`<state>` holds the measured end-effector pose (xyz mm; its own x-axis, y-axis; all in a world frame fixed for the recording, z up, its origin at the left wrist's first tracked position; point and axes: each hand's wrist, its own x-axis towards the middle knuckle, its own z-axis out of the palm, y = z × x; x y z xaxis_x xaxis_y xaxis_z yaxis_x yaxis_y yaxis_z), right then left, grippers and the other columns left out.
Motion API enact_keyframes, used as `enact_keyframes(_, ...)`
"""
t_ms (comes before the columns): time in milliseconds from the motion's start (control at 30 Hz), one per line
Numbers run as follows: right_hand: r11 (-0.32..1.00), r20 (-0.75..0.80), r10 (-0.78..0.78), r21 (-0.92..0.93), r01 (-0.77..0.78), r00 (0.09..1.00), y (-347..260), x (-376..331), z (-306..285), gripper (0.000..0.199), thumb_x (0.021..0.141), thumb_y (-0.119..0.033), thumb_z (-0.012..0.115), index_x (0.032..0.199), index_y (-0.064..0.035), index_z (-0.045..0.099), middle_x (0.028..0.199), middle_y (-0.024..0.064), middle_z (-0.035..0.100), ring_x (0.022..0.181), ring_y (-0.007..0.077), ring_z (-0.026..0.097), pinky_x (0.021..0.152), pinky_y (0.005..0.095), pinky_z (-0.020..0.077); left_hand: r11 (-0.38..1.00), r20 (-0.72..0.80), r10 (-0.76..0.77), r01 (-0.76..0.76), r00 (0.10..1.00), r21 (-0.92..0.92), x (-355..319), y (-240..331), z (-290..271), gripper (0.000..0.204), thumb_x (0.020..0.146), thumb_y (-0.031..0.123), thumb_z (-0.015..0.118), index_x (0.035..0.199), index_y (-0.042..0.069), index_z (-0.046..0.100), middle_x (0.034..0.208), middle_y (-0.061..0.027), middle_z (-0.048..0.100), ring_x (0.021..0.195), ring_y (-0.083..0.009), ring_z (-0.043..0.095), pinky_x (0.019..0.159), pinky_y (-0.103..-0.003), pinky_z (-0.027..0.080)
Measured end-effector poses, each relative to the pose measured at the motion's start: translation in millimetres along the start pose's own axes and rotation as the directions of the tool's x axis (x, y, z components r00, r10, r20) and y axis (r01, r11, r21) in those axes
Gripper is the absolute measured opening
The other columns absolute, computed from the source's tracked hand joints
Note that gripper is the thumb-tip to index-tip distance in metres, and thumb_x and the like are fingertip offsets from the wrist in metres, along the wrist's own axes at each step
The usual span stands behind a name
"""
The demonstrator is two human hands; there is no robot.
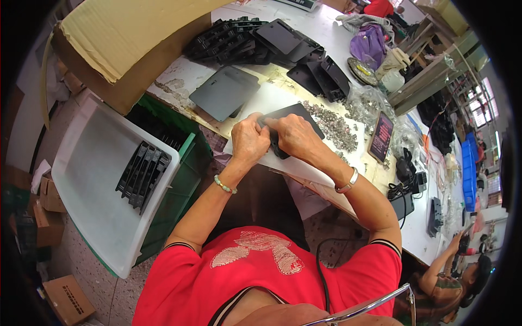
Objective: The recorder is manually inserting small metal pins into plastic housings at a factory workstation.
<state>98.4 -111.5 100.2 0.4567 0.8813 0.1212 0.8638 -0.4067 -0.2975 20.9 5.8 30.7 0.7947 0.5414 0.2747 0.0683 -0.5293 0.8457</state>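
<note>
A black plastic panel (298, 112) lies over the white sheet near the table's front edge, partly covered by my hands. My left hand (250, 140) is closed at the panel's left edge, thumb and fingers bent together. Across the panel's middle lies my right hand (296, 136), its fingers curled in against the panel close to the left hand. Whether a small part sits between the fingers is hidden. Just beyond the panel is a pile of small metal clips (340, 130). Dark flat panels (224, 92) are stacked to the left.
More black plastic parts (228, 41) are heaped at the back. A cardboard box (128, 38) stands far left, above a white tray (87, 157) on a green crate (182, 185). A phone (381, 137) leans at the right. Another person (448, 282) is at lower right.
</note>
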Motion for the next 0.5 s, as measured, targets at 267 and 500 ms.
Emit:
enact_keyframes(267, 0.985, 0.141, -0.047, -0.157, 0.069, 0.989, -17.1, 6.1, -12.9, 0.014, 0.075, -0.009, 0.064, 0.085, -0.0015, 0.070, 0.081, 0.0169, 0.069, 0.078, 0.0350, 0.068, 0.069, 0.0410, 0.0556, 0.995, -0.052, 0.059, -0.063, 0.997, -0.074, -1.3, -4.3, -2.1, 0.027, 0.077, 0.007, 0.066, 0.101, -0.005, 0.066, 0.058, -0.0142, 0.062, 0.052, -0.0258, 0.064, 0.055, -0.036, 0.049)
enact_keyframes(500, 0.954, -0.219, 0.240, 0.235, -0.188, 0.946, 25.1, -23.0, -29.9, 0.022, 0.081, -0.015, 0.064, 0.098, -0.0020, 0.071, 0.080, 0.0243, 0.066, 0.080, 0.0392, 0.066, 0.076, 0.0439, 0.0525, 0.960, 0.063, -0.108, 0.120, 0.992, -0.253, -5.2, 1.7, -5.4, 0.033, 0.084, 0.001, 0.059, 0.114, -0.010, 0.058, 0.062, -0.0075, 0.062, 0.047, -0.0128, 0.061, 0.041, -0.026, 0.050)
